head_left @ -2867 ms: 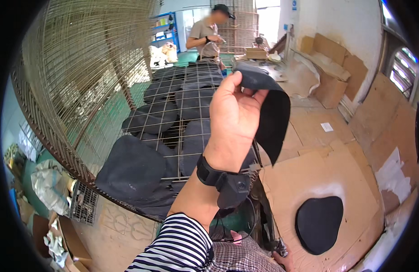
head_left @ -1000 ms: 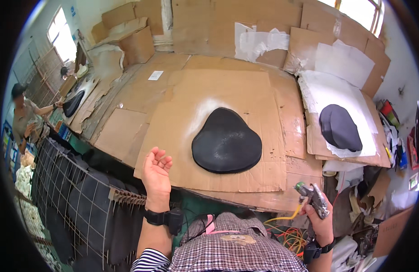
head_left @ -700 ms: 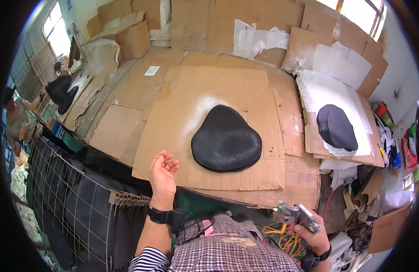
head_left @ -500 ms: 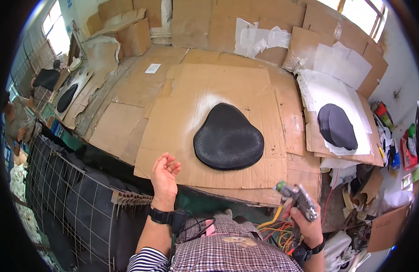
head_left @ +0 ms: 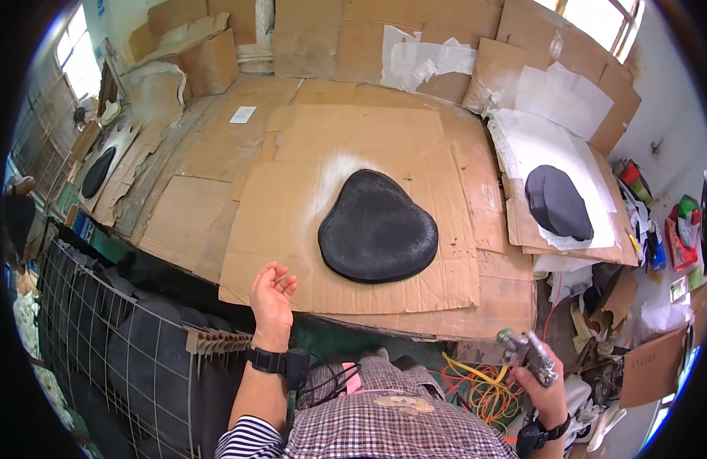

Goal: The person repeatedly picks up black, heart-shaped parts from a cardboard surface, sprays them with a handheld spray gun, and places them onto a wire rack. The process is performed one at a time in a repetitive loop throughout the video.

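A black, rounded triangular foam pad, like a seat cushion (head_left: 378,228), lies flat on a cardboard sheet (head_left: 292,183) in front of me. My left hand (head_left: 272,297), palm up with fingers loosely curled and apart, hovers by the sheet's near left edge. Nothing is in it. In my right hand (head_left: 546,389) is a metal spray gun (head_left: 532,356), held off the near right corner of the table. A yellow hose (head_left: 476,370) trails near the gun. No hand touches the pad.
On white paper at the right sits another black pad (head_left: 558,203). A third black pad (head_left: 99,172) lies far left. A wire cage (head_left: 131,336) of dark pieces stands at my left. Orange hoses (head_left: 495,402) coil below the table. Part of another person shows at the far left.
My right hand has moved right and slightly down with the spray gun, away from the pad. My left hand stays nearly still. The view has shifted a little; the person at far left has moved.
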{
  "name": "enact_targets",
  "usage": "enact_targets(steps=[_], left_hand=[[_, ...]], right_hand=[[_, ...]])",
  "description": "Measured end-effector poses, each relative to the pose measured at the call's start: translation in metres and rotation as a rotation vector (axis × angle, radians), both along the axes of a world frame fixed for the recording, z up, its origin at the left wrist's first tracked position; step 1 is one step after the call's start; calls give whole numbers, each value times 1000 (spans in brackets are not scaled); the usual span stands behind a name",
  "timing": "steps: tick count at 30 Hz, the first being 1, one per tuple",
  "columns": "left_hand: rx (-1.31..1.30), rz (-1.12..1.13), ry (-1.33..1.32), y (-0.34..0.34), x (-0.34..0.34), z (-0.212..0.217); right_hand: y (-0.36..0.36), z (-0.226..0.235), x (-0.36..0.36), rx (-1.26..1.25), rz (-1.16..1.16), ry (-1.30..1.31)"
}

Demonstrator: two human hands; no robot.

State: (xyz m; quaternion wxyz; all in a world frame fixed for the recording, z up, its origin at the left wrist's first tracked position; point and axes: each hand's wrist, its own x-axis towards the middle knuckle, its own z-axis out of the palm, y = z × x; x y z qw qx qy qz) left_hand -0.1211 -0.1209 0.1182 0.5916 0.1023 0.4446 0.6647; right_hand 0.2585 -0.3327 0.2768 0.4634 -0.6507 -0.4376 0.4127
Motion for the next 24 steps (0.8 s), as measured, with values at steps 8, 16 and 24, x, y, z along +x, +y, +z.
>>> enact_targets(steps=[8,16,24], left_hand=[[-6,-24,-1,1,10,-6],[-68,15,12,-10,-5,-25],[-216,-54,117,3,0,-75]], right_hand=[[28,2,-32,-17,121,171],[45,-4,-16,142,-81,77],[17,4,7,-9,41,58]])
